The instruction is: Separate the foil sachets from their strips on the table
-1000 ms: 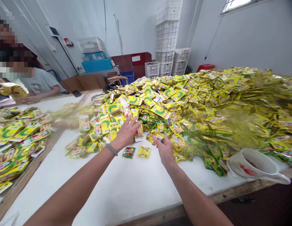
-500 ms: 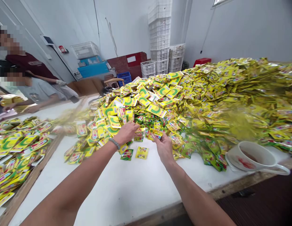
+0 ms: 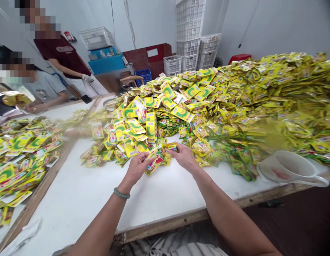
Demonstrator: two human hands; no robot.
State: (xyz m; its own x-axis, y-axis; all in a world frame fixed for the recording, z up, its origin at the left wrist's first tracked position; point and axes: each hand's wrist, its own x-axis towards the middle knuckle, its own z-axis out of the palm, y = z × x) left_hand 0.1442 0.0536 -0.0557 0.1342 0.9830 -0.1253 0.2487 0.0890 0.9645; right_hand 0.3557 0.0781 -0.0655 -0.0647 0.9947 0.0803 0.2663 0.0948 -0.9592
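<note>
My left hand (image 3: 136, 169), with a beaded bracelet at the wrist, pinches a small flat yellow box (image 3: 156, 163) with a red and green print. The box is tilted above the white table. My right hand (image 3: 183, 157) is closed on a small yellow sachet (image 3: 170, 146), held close to the box's far end. Just beyond both hands lies a heap of yellow boxes (image 3: 135, 126) with green curves and barcodes. Green sachets (image 3: 167, 124) show among them, and loose yellow sachets (image 3: 200, 147) lie beside my right hand.
A large mound of yellow sachets (image 3: 274, 89) fills the right side. A white mug (image 3: 290, 167) stands near the table's wooden edge. More boxes (image 3: 18, 149) lie left of a wooden strip (image 3: 44, 181). Two people are at the far left; stacked white crates (image 3: 190, 32) stand behind.
My left hand has drawn back from the heap with a box. My right hand still holds a yellow sachet, now beside that box. The view has shifted, bringing more of the people in.
</note>
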